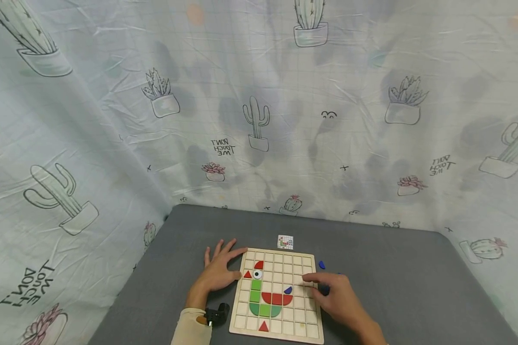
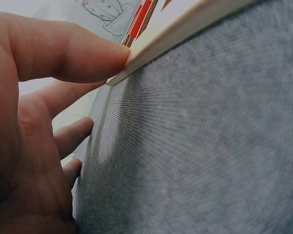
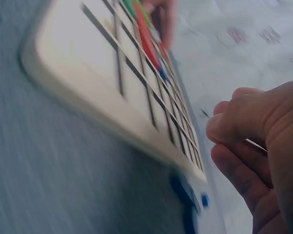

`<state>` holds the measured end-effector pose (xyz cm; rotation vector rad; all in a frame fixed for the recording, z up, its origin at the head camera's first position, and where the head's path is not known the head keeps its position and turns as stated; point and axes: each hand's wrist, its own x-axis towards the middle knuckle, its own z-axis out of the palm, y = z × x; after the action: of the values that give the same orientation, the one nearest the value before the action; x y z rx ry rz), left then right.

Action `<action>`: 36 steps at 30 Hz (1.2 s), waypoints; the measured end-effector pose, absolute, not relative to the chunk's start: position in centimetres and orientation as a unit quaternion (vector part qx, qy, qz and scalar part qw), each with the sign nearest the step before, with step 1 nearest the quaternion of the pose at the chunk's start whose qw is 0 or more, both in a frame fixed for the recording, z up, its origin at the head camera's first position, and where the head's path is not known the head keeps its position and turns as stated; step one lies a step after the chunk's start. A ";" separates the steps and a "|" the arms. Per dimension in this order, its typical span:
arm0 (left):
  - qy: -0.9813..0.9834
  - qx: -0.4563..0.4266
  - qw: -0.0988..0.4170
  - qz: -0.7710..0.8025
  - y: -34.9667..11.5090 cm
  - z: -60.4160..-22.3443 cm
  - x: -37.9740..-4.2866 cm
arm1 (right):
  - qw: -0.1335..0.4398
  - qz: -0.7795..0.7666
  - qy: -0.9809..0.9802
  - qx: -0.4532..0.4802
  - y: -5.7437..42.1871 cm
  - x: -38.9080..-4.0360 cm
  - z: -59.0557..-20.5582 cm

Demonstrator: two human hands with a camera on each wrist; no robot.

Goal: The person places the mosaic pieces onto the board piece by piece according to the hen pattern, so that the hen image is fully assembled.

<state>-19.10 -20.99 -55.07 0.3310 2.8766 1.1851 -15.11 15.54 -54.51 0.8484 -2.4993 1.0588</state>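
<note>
My left hand (image 1: 216,271) is at the left edge of a wooden grid board (image 1: 300,316), its fingers spread. In the left wrist view the thumb (image 2: 83,56) touches the board's rim. Over the right edge hovers my right hand (image 1: 338,294), fingers loosely bent, and I see nothing held. On the board, red, green and white shape pieces form a bird-like figure, with a round eye piece (image 1: 257,274), green squares (image 1: 255,290) and a red square (image 1: 276,299). A blue quarter-round piece (image 1: 288,290) sits tilted above the red row.
Beyond the board lies a small pattern card (image 1: 285,242). A loose blue piece (image 1: 322,264) rests right of the board on the grey table (image 1: 384,273); more blue pieces (image 3: 184,191) are partly hidden by my right hand. Printed curtains (image 1: 285,120) enclose the table.
</note>
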 end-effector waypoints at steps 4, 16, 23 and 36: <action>0.920 0.104 0.007 0.379 -21.0 -55.1 -19.1 | 0.166 0.360 -0.881 0.256 17.1 -14.8 -54.3; 0.921 0.102 0.007 0.376 -21.1 -55.1 -19.0 | 0.147 0.356 -0.900 0.206 19.3 -14.5 -55.1; 0.920 0.102 0.008 0.378 -21.1 -55.1 -19.0 | 0.121 0.362 -0.905 0.188 19.0 -15.0 -55.7; 0.922 0.100 0.007 0.374 -20.9 -55.1 -19.1 | 0.115 0.343 -0.918 0.162 19.4 -14.8 -55.4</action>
<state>-19.08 -20.94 -55.12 0.3123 2.8834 1.1692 -14.83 19.38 -55.39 0.4748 -2.6915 1.0052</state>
